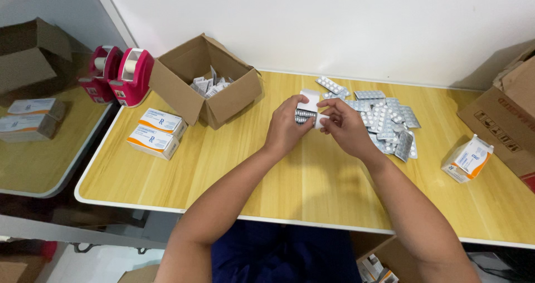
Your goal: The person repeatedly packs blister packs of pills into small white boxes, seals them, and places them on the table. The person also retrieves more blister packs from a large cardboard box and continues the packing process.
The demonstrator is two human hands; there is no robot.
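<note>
While both hands meet over the middle of the wooden table (pixel 312 188), the left hand (pixel 285 128) curls around a small white carton (pixel 310 100), fingers closed on its side, a stack of silver blister strips (pixel 304 116) showing at its open end. Right hand (pixel 345 128) pinches the carton's near flap between thumb and fingertips.

Just right of the hands: a loose heap of blister packs (pixel 385 120), overlapping, some tilted on edge. Left of the hands: an open cardboard box (pixel 207 85) holding folded paper leaflets. Nearer the left edge, two sealed white-and-orange cartons (pixel 157 132) side by side. One more such carton (pixel 467 159) lies tilted at far right. Two pink tape dispensers (pixel 120 74) stand past the table's corner.

Risk, as judged: strips sit partly out of the carton; a slack grip or a tilt could let them slide out. The right forearm passes close to the heap and could sweep packs toward the table edge.
</note>
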